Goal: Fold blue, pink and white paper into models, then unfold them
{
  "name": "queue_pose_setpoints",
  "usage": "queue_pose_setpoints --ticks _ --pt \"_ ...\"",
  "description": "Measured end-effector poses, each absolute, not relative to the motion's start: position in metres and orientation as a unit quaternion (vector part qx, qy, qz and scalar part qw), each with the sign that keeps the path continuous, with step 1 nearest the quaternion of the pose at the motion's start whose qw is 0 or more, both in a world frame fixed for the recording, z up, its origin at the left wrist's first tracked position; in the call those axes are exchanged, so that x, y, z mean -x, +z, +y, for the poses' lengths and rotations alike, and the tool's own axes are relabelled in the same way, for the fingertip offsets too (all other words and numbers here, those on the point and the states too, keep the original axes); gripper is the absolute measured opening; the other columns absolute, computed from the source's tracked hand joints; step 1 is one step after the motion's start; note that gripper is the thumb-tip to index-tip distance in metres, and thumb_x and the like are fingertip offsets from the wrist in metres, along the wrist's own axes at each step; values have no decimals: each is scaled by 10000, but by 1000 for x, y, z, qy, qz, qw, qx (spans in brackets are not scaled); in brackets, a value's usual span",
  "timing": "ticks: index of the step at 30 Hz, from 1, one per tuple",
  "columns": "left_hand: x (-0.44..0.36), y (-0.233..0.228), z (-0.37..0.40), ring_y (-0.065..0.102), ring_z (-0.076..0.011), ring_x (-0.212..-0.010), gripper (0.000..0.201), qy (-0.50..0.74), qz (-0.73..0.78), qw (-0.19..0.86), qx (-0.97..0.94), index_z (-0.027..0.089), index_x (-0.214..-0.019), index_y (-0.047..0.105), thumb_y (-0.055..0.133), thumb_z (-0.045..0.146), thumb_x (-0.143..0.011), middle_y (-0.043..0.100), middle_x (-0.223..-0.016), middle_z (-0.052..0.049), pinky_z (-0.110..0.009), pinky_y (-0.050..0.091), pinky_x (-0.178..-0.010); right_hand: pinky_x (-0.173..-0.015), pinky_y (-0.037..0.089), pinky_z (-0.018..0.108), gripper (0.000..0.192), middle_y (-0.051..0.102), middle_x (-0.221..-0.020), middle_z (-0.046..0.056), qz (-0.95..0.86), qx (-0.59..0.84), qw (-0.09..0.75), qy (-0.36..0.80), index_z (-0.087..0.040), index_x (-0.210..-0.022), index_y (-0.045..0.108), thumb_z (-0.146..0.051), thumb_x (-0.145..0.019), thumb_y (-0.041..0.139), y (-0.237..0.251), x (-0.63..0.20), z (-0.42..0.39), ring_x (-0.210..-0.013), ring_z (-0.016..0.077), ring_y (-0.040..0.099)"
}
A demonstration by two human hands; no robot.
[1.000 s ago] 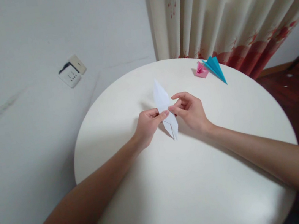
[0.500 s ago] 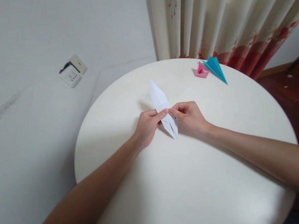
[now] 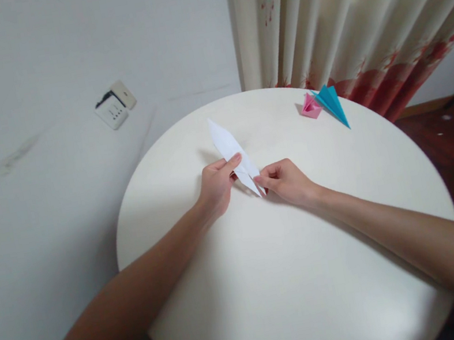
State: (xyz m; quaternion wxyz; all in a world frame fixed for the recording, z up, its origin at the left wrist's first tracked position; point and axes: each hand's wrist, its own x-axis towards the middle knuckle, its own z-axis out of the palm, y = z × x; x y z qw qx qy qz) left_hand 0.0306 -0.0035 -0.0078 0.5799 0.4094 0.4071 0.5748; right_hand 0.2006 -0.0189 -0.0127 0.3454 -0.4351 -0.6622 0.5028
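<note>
Head view: the left hand (image 3: pixel 213 186) pinches the middle of a long white folded paper (image 3: pixel 230 152), while the right hand (image 3: pixel 286 182) is clamped on its near tip; both grips hold it just above the round white surface (image 3: pixel 272 279). Well beyond the right grip, a pink folded paper (image 3: pixel 311 106) touches a blue folded paper (image 3: pixel 333 103) near the floral curtain (image 3: pixel 336 16).

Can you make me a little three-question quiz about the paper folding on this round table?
1. True or false: both hands pinch the white folded paper.
2. Which folded piece lies nearest the curtain: A white, B blue, C green?
3. Fill in: the pink paper piece touches the ____ one.

Key: 1 true, the left hand grips its middle, the right hand its lower tip. 2 B, the blue paper piece. 3 blue.
</note>
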Motion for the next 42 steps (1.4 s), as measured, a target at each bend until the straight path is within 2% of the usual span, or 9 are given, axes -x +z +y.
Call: queue_pose_setpoints --ticks 6,10,14,19,25,30,35,38,42 --pt "-21 -4 9 657 -178 -801 274 639 394 546 -371 110 -774 734 860 323 -655 723 -810 -70 -319 515 -799 -544 330 259 350 577 -570 10 -686 440 333 474 -157 -590 608 -385 -851 560 -10 -205 -21 -540 109 449" --pt "-21 -3 9 665 -194 -851 283 639 390 548 -373 117 -792 726 855 328 -655 726 -824 -71 -328 512 -826 -570 364 274 464 620 -634 47 -633 459 403 475 -154 -628 635 -523 -886 521 -10 -204 -19 -592 135 499" --pt "-32 -3 -4 662 -188 -785 288 582 402 586 -395 109 -759 721 836 360 -680 715 -777 -67 -330 510 -781 -496 266 261 528 519 -550 -6 -610 430 372 551 -144 -634 642 -650 -786 623 -9 -196 -24 -518 97 379" --pt "-37 -3 -12 649 -178 -738 252 575 413 571 -416 119 -710 720 809 355 -716 710 -739 -59 -321 508 -735 -471 194 254 489 475 -500 -31 -595 428 344 587 -114 -671 710 -593 -759 671 -11 -190 -30 -473 71 295" --pt "-22 -3 5 670 -199 -839 269 637 395 529 -398 122 -777 732 839 352 -688 720 -803 -69 -343 520 -812 -498 254 254 403 565 -548 1 -597 423 351 584 -127 -622 692 -505 -760 683 -14 -193 -28 -500 80 376" --pt "-13 5 12 680 -205 -884 262 659 374 526 -386 133 -792 727 852 328 -670 729 -836 -66 -348 530 -848 -501 303 254 399 632 -605 49 -596 417 300 617 -122 -635 704 -505 -746 713 -10 -204 -24 -521 97 441" --pt "-27 -3 -4 694 -237 -803 301 528 401 592 -459 102 -756 749 832 385 -698 747 -803 -113 -396 536 -817 -578 387 269 490 693 -777 87 -537 430 438 578 -139 -773 730 -618 -806 631 -1 -212 -14 -673 144 563" --pt "-31 -7 -12 694 -243 -774 316 476 423 571 -518 113 -790 773 826 412 -702 760 -819 -113 -384 533 -771 -569 383 269 440 654 -693 42 -551 404 460 567 -157 -713 702 -594 -765 685 0 -207 -12 -627 130 529" --pt "-30 -5 -14 690 -232 -750 321 477 442 531 -542 136 -802 783 861 408 -649 763 -821 -94 -350 520 -727 -541 366 262 358 625 -632 6 -551 392 476 563 -167 -725 707 -522 -707 750 -2 -202 -13 -563 109 468"
